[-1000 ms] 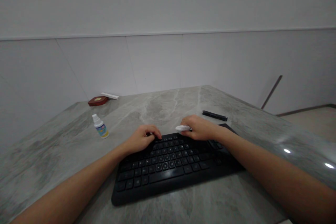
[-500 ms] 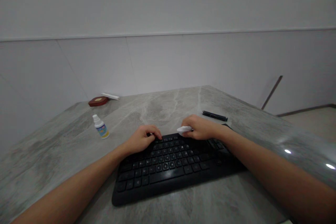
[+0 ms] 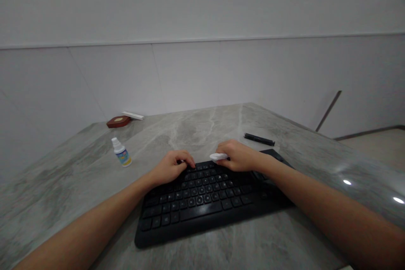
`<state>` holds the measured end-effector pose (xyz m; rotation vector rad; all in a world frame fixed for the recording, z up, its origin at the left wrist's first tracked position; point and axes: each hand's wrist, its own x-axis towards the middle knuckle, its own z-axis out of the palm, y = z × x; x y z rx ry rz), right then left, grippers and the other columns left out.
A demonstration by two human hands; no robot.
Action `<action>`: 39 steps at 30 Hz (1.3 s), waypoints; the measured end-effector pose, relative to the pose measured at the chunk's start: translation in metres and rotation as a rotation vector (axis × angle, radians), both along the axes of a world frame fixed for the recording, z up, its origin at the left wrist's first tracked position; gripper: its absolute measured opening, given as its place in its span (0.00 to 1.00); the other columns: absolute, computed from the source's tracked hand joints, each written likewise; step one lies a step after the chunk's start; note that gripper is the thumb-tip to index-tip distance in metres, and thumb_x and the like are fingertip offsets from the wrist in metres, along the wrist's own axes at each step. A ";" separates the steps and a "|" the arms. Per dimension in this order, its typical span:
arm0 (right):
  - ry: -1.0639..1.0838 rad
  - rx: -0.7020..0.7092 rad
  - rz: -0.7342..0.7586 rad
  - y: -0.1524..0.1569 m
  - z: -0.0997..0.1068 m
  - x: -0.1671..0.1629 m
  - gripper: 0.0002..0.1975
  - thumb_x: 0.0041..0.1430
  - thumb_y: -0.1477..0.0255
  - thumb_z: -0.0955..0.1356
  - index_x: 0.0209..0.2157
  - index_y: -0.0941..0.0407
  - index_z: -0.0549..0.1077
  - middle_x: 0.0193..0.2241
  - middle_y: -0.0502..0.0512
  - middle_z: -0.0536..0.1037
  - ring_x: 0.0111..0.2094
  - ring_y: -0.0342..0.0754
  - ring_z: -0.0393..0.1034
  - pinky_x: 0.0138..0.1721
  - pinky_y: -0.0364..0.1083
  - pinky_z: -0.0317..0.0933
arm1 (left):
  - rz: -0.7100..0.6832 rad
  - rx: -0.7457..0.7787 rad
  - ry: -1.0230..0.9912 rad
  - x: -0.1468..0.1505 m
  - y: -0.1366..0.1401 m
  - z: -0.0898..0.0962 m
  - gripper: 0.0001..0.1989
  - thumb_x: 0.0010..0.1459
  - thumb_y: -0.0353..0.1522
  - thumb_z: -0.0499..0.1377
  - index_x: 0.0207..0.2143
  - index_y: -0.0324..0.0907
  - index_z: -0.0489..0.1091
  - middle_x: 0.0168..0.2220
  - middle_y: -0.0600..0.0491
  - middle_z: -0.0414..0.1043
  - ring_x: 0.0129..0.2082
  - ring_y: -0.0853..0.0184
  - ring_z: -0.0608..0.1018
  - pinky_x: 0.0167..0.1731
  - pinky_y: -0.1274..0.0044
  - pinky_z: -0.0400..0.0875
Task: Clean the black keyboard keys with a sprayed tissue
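Observation:
A black keyboard [image 3: 202, 198] lies on the grey marbled table, its right part hidden under my right forearm. My left hand [image 3: 172, 166] holds the keyboard at its upper left edge, fingers curled with the tips near the top row of keys. Over the far edge of the keyboard, my right hand [image 3: 237, 155] is closed on a folded white tissue [image 3: 219, 157]. The tissue sticks out to the left of the fingers, just at the top row of keys.
A small white spray bottle [image 3: 121, 152] with a blue and yellow label stands left of the keyboard. Beyond the right hand lies a black pen [image 3: 259, 139]. At the back left, a dark red wooden object [image 3: 118, 122] and a flat white piece [image 3: 133, 115] lie by the wall.
My right hand has shifted slightly left with the tissue, uncovering more of the keyboard's upper right corner. The left hand and the keyboard have stayed in place.

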<state>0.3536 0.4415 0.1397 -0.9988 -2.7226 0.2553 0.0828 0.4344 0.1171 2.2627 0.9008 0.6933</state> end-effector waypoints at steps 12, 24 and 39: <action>0.006 0.024 0.046 -0.006 -0.001 -0.008 0.05 0.56 0.78 0.67 0.27 0.58 0.73 0.28 0.56 0.77 0.32 0.47 0.69 0.36 0.45 0.58 | 0.007 0.000 0.014 0.000 0.000 0.000 0.14 0.50 0.23 0.51 0.30 0.43 0.75 0.34 0.55 0.77 0.37 0.67 0.77 0.43 0.75 0.70; -0.021 0.028 -0.113 -0.004 -0.001 -0.005 0.06 0.58 0.71 0.68 0.30 0.58 0.76 0.32 0.59 0.80 0.34 0.50 0.71 0.38 0.46 0.58 | 0.005 0.008 0.007 -0.001 0.001 -0.003 0.14 0.50 0.24 0.51 0.30 0.44 0.75 0.34 0.55 0.77 0.38 0.67 0.77 0.43 0.75 0.70; 0.032 -0.013 -0.058 0.004 0.001 0.008 0.05 0.57 0.72 0.68 0.29 0.58 0.75 0.30 0.57 0.79 0.32 0.48 0.70 0.36 0.45 0.58 | 0.009 0.005 0.011 0.000 0.001 -0.002 0.15 0.48 0.22 0.50 0.30 0.43 0.75 0.34 0.54 0.77 0.37 0.66 0.77 0.43 0.74 0.70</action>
